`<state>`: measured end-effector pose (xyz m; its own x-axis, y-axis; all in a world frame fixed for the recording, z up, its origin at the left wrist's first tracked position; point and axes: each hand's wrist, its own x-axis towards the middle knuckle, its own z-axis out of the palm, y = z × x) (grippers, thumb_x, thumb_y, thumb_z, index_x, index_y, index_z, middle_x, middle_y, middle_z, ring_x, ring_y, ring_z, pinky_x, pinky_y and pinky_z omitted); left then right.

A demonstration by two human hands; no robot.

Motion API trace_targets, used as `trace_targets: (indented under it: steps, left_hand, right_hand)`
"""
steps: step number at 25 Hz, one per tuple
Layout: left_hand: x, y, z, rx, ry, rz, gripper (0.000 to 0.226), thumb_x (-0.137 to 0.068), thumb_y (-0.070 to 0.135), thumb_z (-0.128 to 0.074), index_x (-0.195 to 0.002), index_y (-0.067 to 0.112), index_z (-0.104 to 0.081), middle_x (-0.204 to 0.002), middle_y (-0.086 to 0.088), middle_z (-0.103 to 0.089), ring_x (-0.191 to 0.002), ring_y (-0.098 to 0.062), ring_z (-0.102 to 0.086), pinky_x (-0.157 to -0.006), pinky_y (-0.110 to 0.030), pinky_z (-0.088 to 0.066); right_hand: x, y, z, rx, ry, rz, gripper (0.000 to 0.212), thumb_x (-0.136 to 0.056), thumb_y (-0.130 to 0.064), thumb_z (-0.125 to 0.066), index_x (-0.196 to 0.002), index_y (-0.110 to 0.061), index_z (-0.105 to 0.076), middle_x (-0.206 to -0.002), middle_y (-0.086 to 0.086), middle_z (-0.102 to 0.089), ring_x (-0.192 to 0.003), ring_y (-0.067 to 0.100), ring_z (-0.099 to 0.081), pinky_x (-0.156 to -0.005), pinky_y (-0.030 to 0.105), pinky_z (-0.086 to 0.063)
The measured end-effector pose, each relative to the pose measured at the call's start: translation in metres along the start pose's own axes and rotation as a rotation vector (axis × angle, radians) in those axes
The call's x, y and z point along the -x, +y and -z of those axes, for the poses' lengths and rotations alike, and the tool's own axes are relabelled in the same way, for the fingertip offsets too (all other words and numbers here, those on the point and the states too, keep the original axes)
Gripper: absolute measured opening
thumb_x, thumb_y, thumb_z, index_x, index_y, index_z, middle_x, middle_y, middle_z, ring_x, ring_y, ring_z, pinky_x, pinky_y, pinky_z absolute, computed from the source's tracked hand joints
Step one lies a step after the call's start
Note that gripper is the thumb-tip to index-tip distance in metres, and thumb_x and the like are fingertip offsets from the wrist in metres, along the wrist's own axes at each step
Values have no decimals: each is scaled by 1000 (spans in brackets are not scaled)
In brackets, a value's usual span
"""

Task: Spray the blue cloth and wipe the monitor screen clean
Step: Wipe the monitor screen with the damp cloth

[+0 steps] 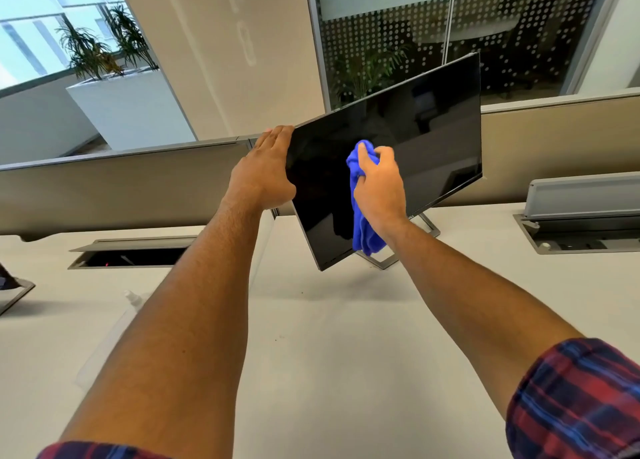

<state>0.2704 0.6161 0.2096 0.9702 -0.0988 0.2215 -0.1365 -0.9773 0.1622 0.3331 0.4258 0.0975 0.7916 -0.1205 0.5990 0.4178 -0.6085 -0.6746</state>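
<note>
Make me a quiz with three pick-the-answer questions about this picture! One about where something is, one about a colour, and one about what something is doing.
1. Where is the left hand?
A. On the left edge of the monitor
B. Flat on the desk
C. Inside the open desk hatch

2. What colour is the cloth?
A. Yellow
B. Blue
C. White

3. What is the right hand doing?
A. Hanging empty
B. Holding a spray bottle
C. Gripping the cloth against the dark screen

Answers:
1. A, the fingers wrap the monitor's left edge, up off the desk.
2. B, the bunched cloth is bright blue.
3. C, the hand is closed on the cloth, pressed to the screen.
</note>
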Motion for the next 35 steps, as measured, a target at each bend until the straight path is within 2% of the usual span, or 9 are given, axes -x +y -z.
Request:
trace_targets:
  steps: [2, 5, 14, 17, 20, 26, 29, 32, 35]
  left_hand:
    - [1, 3, -3, 10, 27, 9, 100, -78, 7, -69, -161, 23, -16, -166, 0, -23, -151, -26, -28, -112, -56, -42]
    - [2, 8, -3, -3, 51, 40, 99, -76, 9, -69, -160, 24, -18, -165, -1, -27, -148, -28, -34, -110, -56, -45]
    - [6, 29, -1, -35, 83, 109, 94, -77, 10, -69, -158, 23, -22, -160, -2, -33, -140, -30, -43, -104, -54, -49]
    - [7, 35, -2, -50, 108, 122, 91, -76, 11, -69, -156, 22, -26, -157, -2, -37, -138, -30, -45, -102, -54, -50]
    - [6, 41, -3, -131, 154, 133, 86, -76, 15, -69, -153, 20, -31, -153, -3, -43, -139, -29, -44, -109, -58, -40]
    - [-17, 69, -11, -345, 170, 136, 84, -73, 23, -67, -151, 17, -36, -154, -4, -44, -146, -26, -36, -120, -59, -15]
    - [-32, 93, -20, -333, 159, 154, 87, -76, 30, -65, -155, 17, -30, -158, -5, -38, -147, -29, -33, -121, -56, -12]
    - [-53, 115, -29, -320, 164, 206, 84, -81, 34, -60, -157, 19, -28, -156, -8, -37, -148, -35, -30, -120, -63, -10]
    - [-75, 137, -38, -271, 148, 217, 84, -82, 32, -56, -158, 19, -25, -159, -7, -33, -148, -38, -26, -120, -66, -12]
  right_hand:
    - [-9, 0, 7, 9, -27, 74, 26, -103, -24, -51, -128, -22, -52, -112, -4, -58, -95, 19, -64, -66, 14, -54]
    - [-5, 20, 12, 344, -244, 616, 53, -96, -12, -60, -147, -15, -47, -140, 11, -48, -113, 23, -55, -86, 25, -53]
    - [-29, 47, 34, -75, -92, -161, 15, -104, -33, -49, -106, -18, -50, -88, 1, -59, -66, 12, -59, -45, 16, -43]
    - [-36, 34, 37, 3, -116, 158, 24, -104, -27, -48, -125, -17, -54, -107, 0, -59, -82, 2, -58, -60, 20, -50]
    - [-27, 48, 34, 314, -265, 591, 50, -97, -8, -55, -147, -13, -47, -138, 13, -50, -110, 24, -55, -82, 30, -53]
    - [-54, 73, 50, -161, -11, -40, 27, -106, -30, -47, -128, -17, -53, -100, -18, -50, -84, -9, -55, -68, 25, -53]
    - [-61, 76, 53, 68, -152, 346, 53, -97, -9, -57, -148, -10, -44, -136, 8, -48, -115, 15, -52, -93, 26, -51]
    - [-57, 90, 54, 246, -318, 703, 54, -94, -3, -61, -146, -10, -49, -137, 17, -50, -115, 30, -53, -95, 35, -52]
    - [-62, 105, 59, 145, -212, 480, 47, -97, -9, -58, -144, -11, -51, -129, 13, -52, -105, 22, -55, -83, 34, -57]
